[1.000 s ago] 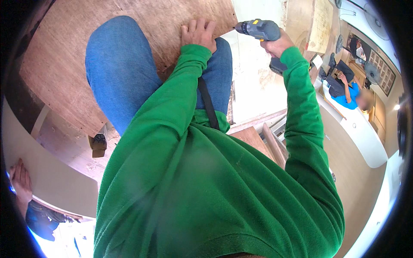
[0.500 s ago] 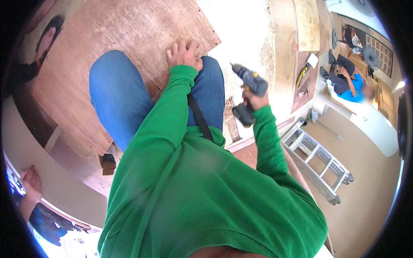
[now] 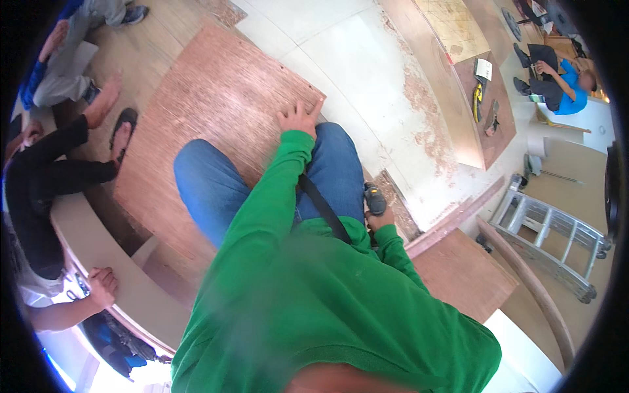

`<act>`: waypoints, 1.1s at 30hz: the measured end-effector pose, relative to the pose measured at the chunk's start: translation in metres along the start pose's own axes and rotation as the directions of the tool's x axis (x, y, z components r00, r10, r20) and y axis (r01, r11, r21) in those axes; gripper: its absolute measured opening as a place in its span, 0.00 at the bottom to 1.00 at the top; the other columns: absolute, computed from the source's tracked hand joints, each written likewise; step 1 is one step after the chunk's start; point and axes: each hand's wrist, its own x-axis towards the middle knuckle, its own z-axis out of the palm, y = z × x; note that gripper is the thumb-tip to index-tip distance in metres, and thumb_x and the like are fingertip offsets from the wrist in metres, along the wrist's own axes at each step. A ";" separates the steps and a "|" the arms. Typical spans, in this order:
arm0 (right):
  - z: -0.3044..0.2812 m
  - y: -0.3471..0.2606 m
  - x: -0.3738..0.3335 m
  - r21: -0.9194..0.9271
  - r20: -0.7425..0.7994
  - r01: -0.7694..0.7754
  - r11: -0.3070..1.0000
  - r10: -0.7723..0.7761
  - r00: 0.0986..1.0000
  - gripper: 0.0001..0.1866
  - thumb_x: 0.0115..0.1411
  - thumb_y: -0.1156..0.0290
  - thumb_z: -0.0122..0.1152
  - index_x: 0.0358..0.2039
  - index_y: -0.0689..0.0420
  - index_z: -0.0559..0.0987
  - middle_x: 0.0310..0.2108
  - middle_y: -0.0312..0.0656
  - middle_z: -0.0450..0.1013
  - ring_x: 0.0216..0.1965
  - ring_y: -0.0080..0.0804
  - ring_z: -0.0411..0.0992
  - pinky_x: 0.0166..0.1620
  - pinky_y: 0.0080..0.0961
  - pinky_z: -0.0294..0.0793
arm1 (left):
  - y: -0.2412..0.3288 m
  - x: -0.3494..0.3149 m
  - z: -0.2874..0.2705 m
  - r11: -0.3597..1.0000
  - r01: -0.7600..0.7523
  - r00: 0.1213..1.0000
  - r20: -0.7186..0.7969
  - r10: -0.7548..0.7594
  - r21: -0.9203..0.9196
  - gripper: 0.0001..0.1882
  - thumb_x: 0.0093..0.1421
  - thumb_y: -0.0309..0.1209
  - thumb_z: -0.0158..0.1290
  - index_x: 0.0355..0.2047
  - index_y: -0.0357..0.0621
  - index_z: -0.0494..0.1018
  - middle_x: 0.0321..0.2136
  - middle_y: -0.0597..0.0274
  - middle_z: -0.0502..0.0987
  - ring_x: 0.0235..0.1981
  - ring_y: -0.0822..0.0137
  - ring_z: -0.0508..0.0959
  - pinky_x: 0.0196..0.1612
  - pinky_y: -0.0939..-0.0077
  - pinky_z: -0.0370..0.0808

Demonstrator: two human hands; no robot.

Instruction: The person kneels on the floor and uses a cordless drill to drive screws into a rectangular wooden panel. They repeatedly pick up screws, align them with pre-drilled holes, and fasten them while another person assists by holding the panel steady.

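Note:
My left hand (image 3: 299,119) lies with fingers spread on a reddish-brown plywood sheet (image 3: 209,85), close to its far right corner. Beside my right thigh, my right hand (image 3: 380,219) is wrapped around a cordless drill (image 3: 375,200) in grey and black. The drill's lower part is hidden by my hand and sleeve. My knees, in blue jeans, rest over the plywood, and a dark strap (image 3: 322,208) hangs across my lap.
Pale floor tiles (image 3: 341,49) with wood shavings stretch ahead. Right are a yellow-handled tool (image 3: 477,98), a board (image 3: 508,118), a wooden rail (image 3: 531,281) and an aluminium ladder (image 3: 550,236). People are at left, one hand (image 3: 103,287) on a curved panel (image 3: 118,262); another person (image 3: 567,85) sits far right.
My right hand has brought the drill back and down beside my thigh. My left hand stays on the plywood, its fingers now spread wider. The view has shifted, showing more people at left.

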 end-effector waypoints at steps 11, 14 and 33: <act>0.012 -0.035 0.131 -0.248 -0.127 0.356 0.901 -0.394 0.910 0.21 0.50 0.71 0.72 0.46 0.61 0.81 0.39 0.60 0.82 0.44 0.61 0.82 0.50 0.50 0.81 | -0.028 -0.013 -0.079 0.858 0.122 0.979 0.203 -0.021 -0.499 0.38 0.62 0.37 0.65 0.72 0.71 0.67 0.58 0.49 0.73 0.56 0.50 0.78 0.58 0.50 0.77; 0.021 -0.066 0.177 -0.293 -0.095 0.462 0.837 -0.506 0.857 0.22 0.51 0.71 0.70 0.48 0.60 0.81 0.41 0.61 0.82 0.47 0.63 0.80 0.52 0.50 0.80 | -0.089 -0.070 -0.122 0.731 0.008 0.968 -0.177 -0.176 -0.682 0.27 0.61 0.32 0.66 0.62 0.54 0.78 0.50 0.53 0.79 0.47 0.62 0.82 0.47 0.66 0.82; 0.057 -0.162 0.294 -0.671 0.060 0.510 0.538 -0.646 0.761 0.29 0.53 0.64 0.74 0.54 0.64 0.80 0.47 0.62 0.82 0.50 0.61 0.81 0.57 0.47 0.79 | -0.266 -0.523 0.087 -0.473 0.357 -0.016 0.501 -0.865 -0.806 0.25 0.69 0.36 0.63 0.63 0.38 0.75 0.52 0.51 0.83 0.49 0.52 0.84 0.48 0.50 0.86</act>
